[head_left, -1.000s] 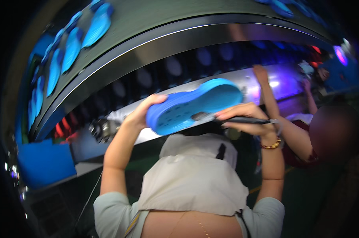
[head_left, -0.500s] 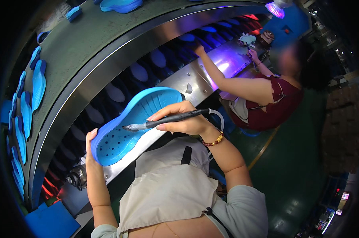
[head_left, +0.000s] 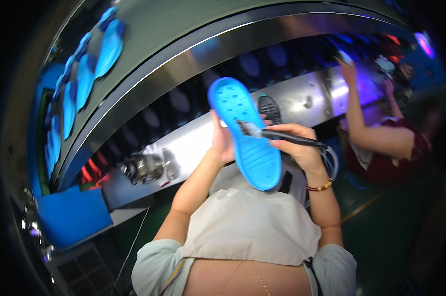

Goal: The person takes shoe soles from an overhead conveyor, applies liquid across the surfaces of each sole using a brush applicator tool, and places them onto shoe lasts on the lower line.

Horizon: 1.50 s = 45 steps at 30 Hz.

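Note:
A blue shoe sole (head_left: 257,163), with small square holes in its upper half and grooves in its lower half, is held up in front of me. My left hand (head_left: 223,143) grips it by its left edge, the fingers partly hidden behind it. In my right hand (head_left: 306,150) is a black-handled glue brush (head_left: 293,138) with a pale tube at its back end. The brush's tip touches the inner face of the sole near the middle. Behind the sole, a dark ridged sole (head_left: 269,109) lies on the metal ledge (head_left: 315,94).
Blue soles (head_left: 109,47) stand along the green belt (head_left: 149,42) at the left. Rows of dark soles (head_left: 179,101) sit under the curved metal rim. A metal fitting (head_left: 146,167) and a blue box (head_left: 75,214) are at the left. A co-worker (head_left: 395,148) works on the right.
The sole has turned from lying slantwise to nearly upright, its grooved end now toward me. My left hand has moved up its side. The view has swung left; the brush still touches the sole.

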Tool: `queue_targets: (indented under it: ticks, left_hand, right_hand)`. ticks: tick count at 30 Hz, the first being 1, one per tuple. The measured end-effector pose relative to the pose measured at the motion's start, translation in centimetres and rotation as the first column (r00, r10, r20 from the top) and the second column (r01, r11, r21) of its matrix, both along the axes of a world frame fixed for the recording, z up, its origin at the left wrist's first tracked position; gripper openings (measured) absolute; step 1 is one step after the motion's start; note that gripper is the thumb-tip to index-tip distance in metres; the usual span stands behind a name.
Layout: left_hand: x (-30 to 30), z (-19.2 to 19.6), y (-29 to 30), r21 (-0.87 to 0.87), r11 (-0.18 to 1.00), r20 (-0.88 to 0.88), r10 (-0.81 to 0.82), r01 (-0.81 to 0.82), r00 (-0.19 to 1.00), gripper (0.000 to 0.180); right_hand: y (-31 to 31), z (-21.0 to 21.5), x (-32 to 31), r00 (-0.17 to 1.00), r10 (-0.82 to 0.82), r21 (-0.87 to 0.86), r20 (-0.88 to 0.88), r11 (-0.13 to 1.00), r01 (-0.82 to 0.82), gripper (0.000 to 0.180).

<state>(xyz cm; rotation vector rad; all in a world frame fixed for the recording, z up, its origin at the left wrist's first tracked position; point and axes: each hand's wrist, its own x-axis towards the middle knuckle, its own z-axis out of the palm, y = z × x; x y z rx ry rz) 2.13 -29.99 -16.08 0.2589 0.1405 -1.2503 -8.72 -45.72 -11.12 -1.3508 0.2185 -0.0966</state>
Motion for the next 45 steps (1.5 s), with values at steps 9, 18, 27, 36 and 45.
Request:
queue_targets:
  ticks: [9, 18, 27, 36, 45]
  left_hand:
    - [-0.7, 1.5, 0.6, 0.055, 0.982, 0.161, 0.170, -0.180, 0.972, 0.102]
    - [1.3, 2.2, 2.5, 0.169, 0.874, 0.373, 0.372, -0.456, 0.850, 0.106]
    - [1.5, 4.8, 1.7, -0.021, 0.870, 0.306, 0.475, -0.493, 0.825, 0.106]
    - [3.0, 5.4, 2.6, -0.016, 0.854, 0.444, 0.472, -0.520, 0.762, 0.107]
    - [3.7, 7.1, 2.6, 0.016, 0.874, 0.499, 0.414, -0.486, 0.762, 0.103]
  right_hand:
    - [1.4, 0.7, 1.1, 0.998, -0.046, -0.003, -0.044, 0.999, 0.046, 0.017]
    - [1.6, 4.3, -0.2, 0.852, 0.471, -0.673, 0.229, 0.709, -0.211, 0.013]
    - [1.5, 5.2, 1.2, 0.813, 0.518, -0.483, 0.265, 0.801, -0.354, 0.018]
    - [-0.4, 4.9, 0.4, 0.813, 0.558, -0.482, 0.166, 0.765, -0.427, 0.021]
    - [-0.9, 2.7, 0.1, 0.844, 0.524, -0.429, 0.115, 0.793, -0.433, 0.023]
